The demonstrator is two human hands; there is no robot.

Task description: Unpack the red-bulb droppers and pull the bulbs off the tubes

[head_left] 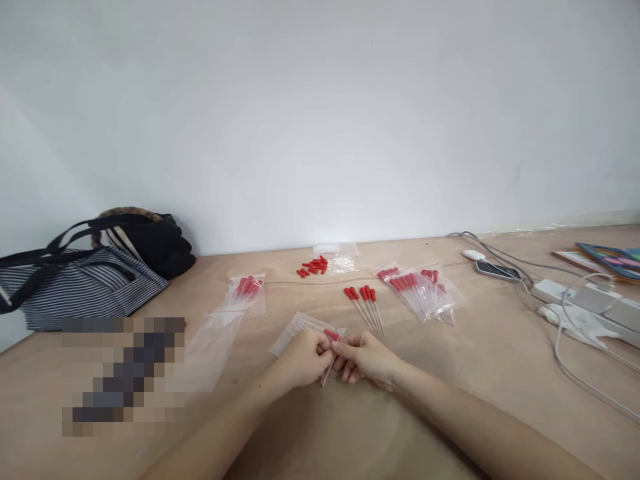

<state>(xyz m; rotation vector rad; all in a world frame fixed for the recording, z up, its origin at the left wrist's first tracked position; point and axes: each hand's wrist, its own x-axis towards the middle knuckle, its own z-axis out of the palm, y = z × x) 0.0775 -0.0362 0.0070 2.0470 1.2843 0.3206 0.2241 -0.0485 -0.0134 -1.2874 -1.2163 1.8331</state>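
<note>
Close together in the middle of the table, my two hands meet at a clear zip bag [293,329]. Red bulbs [331,334] show at the bag's right end, just above the fingertips. My left hand [307,357] is closed, gripping the bag near its opening. With thumb and fingers pinched, my right hand [367,360] holds a dropper [327,377] whose thin tube slants down between the hands. Its bulb is mostly hidden by the fingers. Several loose red-bulbed droppers [367,310] lie fanned out beyond my right hand.
Filled dropper bags [415,293] lie overlapping at the right, another filled bag [246,290] at the left. Loose red bulbs [313,267] and clear tubes [343,265] are near the wall. Empty-looking bags [205,353], a striped bag [95,287], a power strip [590,300] and cables surround.
</note>
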